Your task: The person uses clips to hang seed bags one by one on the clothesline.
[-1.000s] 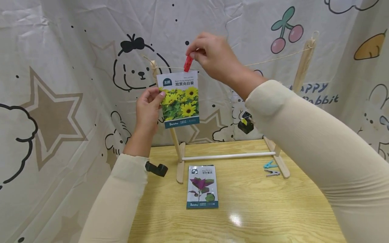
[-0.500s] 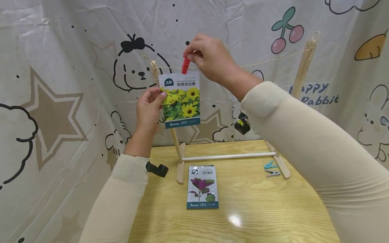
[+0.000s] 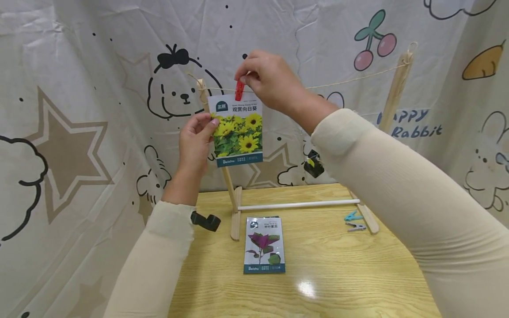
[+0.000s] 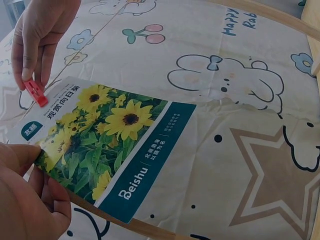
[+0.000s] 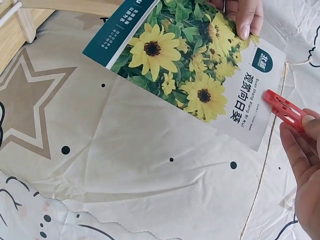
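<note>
My left hand point(image 3: 195, 141) pinches the left edge of a sunflower seed packet point(image 3: 238, 132), which hangs upright in front of the twine point(image 3: 354, 79). Between the thumb and fingers of my right hand point(image 3: 274, 84) is a red clothespin point(image 3: 239, 90). In the right wrist view the tip of the clothespin point(image 5: 285, 107) overlaps the packet's top edge, right where the twine point(image 5: 265, 170) passes. Whether its jaws bite both packet and twine is too small to tell. The left wrist view shows the packet point(image 4: 110, 135) spread out from my left thumb.
On the wooden table point(image 3: 334, 274) lies a stack of seed packets point(image 3: 264, 245) with a purple-leaved plant on top. A blue clothespin point(image 3: 353, 215) and a grey clothespin point(image 3: 355, 226) lie by the right foot of the wooden rack point(image 3: 393, 92). A white rod point(image 3: 298, 204) joins its feet.
My right hand has moved a little left and down with the red clothespin, which now overlaps the packet's top edge further. The packet has shifted slightly right; my left hand keeps its grip.
</note>
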`<state>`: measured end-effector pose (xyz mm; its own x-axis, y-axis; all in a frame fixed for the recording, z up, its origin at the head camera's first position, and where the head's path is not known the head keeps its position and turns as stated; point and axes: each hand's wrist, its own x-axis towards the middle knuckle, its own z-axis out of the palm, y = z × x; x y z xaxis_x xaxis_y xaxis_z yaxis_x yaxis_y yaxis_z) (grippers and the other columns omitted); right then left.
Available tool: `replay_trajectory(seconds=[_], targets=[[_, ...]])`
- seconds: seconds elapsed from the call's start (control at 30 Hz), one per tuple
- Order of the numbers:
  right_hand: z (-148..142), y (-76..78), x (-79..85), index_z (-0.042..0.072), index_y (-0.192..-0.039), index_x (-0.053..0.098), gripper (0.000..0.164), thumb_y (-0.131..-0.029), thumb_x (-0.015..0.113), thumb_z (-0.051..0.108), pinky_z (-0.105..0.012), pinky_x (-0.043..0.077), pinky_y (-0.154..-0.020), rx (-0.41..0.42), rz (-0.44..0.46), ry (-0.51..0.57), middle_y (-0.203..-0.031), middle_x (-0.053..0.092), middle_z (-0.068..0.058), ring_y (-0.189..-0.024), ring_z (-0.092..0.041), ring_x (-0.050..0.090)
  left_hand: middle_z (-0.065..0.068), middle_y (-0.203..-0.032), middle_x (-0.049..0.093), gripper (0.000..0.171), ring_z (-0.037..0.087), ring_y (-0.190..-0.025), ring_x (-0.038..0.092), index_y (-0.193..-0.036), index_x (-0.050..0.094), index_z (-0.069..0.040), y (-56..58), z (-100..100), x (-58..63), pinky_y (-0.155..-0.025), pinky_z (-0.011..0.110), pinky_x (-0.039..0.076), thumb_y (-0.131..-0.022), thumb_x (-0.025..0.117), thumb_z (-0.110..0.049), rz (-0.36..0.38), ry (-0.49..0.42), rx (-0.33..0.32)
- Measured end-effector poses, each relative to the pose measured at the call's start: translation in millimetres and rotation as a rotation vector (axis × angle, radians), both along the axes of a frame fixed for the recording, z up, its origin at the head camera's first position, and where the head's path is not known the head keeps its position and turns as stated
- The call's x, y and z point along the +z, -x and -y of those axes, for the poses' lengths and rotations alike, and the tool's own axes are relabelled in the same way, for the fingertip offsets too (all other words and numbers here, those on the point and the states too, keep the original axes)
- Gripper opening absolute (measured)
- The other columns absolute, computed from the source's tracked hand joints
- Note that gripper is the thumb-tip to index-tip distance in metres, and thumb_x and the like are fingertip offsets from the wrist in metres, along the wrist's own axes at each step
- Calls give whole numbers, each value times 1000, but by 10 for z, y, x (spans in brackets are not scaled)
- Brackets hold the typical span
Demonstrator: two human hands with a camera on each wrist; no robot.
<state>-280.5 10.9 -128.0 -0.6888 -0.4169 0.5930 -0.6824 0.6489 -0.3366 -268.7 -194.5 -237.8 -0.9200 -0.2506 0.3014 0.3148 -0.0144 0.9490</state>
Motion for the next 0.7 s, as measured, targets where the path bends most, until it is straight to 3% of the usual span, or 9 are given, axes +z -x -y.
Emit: replay_trajectory(seconds=[0.33, 0.7], targets=[[28, -4, 6, 9, -118, 71, 24, -106, 51, 16, -23, 51, -93, 11, 65, -20, -120, 62, -6, -105, -13, 58, -6, -100, 63, 8, 11, -93, 54, -103, 67, -19, 2, -10, -3, -85, 31, 41, -96, 70, -19, -2, -22, -16], [28, 31, -15, 9, -119, 70, 25, -106, 49, 13, -29, 52, -97, 44, 59, -26, -125, 68, -6, -110, -16, 65, -7, -99, 63, 7, 10, -92, 54, -100, 66, -21, -19, 6, -12, -83, 29, 41, -96, 71, -19, -10, -12, -20]])
